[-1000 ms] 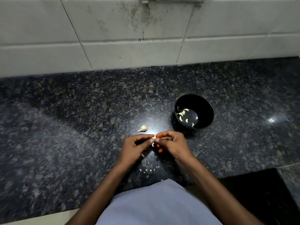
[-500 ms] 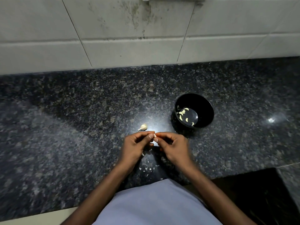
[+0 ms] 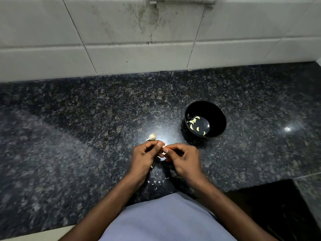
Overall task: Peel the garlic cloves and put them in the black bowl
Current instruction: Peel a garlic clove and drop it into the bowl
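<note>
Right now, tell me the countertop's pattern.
Dark speckled granite countertop, black with grey flecks; head view.

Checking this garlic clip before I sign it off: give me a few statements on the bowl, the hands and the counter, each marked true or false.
1. The black bowl already holds several peeled cloves. True.
2. The left hand and right hand pinch one small clove between them. True.
3. The bowl stands left of the hands. False: it stands to their right, farther back.
4. A piece of garlic lies on the counter beyond the left hand. True.
5. No peel has fallen. False: pale peel scraps lie below the hands.
</note>
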